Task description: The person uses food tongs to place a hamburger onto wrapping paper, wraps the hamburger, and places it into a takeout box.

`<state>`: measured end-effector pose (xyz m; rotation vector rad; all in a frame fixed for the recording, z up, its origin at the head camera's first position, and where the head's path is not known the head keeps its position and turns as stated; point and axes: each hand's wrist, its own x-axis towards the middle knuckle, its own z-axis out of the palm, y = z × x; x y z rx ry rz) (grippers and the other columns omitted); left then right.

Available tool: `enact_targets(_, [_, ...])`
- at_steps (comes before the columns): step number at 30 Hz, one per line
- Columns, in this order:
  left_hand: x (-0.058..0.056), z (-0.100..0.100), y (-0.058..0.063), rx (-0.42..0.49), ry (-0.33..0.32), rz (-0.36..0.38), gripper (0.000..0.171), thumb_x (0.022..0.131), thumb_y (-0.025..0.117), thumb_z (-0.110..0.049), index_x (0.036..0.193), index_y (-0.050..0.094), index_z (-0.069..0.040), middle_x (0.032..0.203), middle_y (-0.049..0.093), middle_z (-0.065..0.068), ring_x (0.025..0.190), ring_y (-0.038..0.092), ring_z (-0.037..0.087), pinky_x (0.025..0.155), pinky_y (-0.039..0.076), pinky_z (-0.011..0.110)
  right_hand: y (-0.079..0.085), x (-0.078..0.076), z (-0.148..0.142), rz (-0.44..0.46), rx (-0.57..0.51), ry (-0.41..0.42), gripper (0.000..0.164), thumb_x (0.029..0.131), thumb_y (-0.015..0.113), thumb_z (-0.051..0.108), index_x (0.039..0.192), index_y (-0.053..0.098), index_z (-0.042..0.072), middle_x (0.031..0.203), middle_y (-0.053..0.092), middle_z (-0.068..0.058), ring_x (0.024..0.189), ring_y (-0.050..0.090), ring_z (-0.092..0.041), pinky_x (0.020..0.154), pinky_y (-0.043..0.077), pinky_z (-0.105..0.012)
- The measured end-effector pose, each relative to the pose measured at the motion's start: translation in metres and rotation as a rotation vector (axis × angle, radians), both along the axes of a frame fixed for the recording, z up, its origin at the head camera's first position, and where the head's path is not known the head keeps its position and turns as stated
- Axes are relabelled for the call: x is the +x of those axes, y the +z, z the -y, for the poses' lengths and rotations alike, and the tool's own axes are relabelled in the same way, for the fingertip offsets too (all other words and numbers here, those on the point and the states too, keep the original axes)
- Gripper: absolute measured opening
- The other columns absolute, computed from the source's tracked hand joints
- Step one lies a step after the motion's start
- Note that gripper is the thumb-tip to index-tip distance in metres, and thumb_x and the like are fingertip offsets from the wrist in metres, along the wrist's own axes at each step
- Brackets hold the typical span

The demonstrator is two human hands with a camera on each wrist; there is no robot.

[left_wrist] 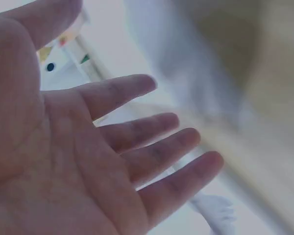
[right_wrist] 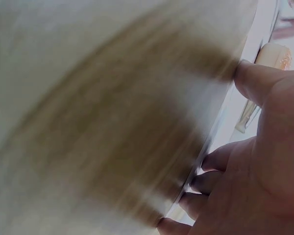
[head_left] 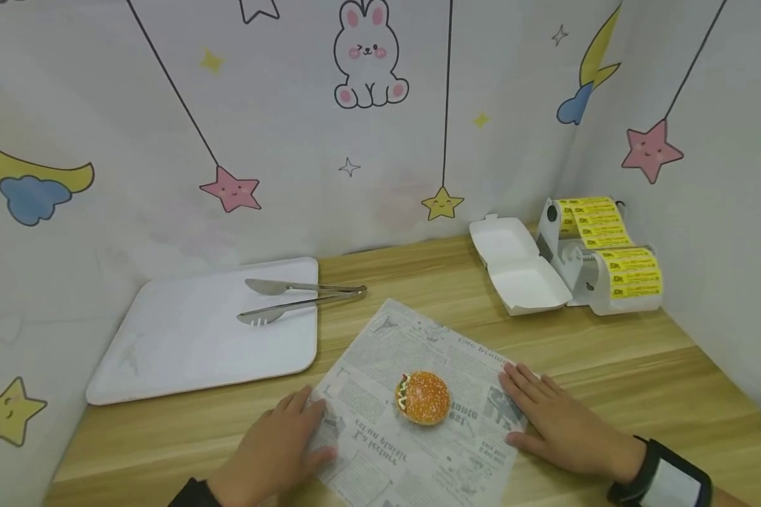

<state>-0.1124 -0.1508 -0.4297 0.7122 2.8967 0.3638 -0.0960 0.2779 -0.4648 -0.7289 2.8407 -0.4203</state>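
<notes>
A sheet of newsprint-patterned wrapping paper (head_left: 361, 377) lies turned at an angle on the wooden table. On its middle sits a sesame-topped burger (head_left: 426, 398), its filling showing on the left side. My left hand (head_left: 273, 447) is at the paper's left edge, and the left wrist view shows its fingers spread and holding nothing. Across from it, my right hand (head_left: 561, 426) lies palm down, its fingertips on the paper's right edge. In the right wrist view, the fingertips (right_wrist: 215, 159) line up along that edge, with the burger bun (right_wrist: 273, 55) beyond the thumb.
A white tray (head_left: 184, 338) stands at the back left, with metal tongs (head_left: 304, 299) laid over its right side. Toward the back right are an opened white takeaway box (head_left: 510, 260) and a dispenser with a roll of yellow labels (head_left: 630, 274). Printed curtains (head_left: 355, 141) border the table.
</notes>
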Motion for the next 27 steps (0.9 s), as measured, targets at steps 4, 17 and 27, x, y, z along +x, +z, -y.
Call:
enact_targets(4, [-0.036, -0.031, 0.022, 0.056, -0.091, -0.067, 0.069, 0.088, 0.080, -0.037, 0.140, 0.056, 0.002, 0.142, 0.053, 0.028, 0.120, 0.060, 0.045, 0.095, 0.051, 0.058, 0.002, 0.001, -0.005, -0.004, 0.011, -0.005, 0.087, 0.099, 0.050, 0.062, 0.157, 0.033, -0.002, 0.164, 0.025, -0.022, 0.150, 0.023, -0.043, 0.115, 0.024, -0.065])
enact_targets(17, [-0.131, -0.075, 0.007, 0.045, -0.045, 0.188, 0.079, 0.097, 0.071, -0.034, 0.156, 0.034, 0.004, 0.160, 0.027, 0.032, 0.143, 0.034, 0.050, 0.112, 0.036, 0.058, 0.001, -0.007, 0.011, 0.120, -0.008, 0.047, 0.089, 0.099, 0.052, 0.061, 0.157, 0.030, -0.003, 0.164, 0.024, -0.024, 0.150, 0.023, -0.045, 0.113, 0.025, -0.068])
enact_targets(27, [-0.158, -0.095, -0.029, -0.009, -0.018, 0.074, 0.082, 0.096, 0.068, -0.045, 0.157, 0.035, -0.002, 0.162, 0.022, 0.030, 0.148, 0.025, 0.049, 0.116, 0.028, 0.061, 0.007, -0.005, 0.005, 0.170, 0.032, -0.017, 0.092, 0.098, 0.052, 0.062, 0.159, 0.026, -0.001, 0.166, 0.018, -0.020, 0.153, 0.016, -0.039, 0.117, 0.021, -0.065])
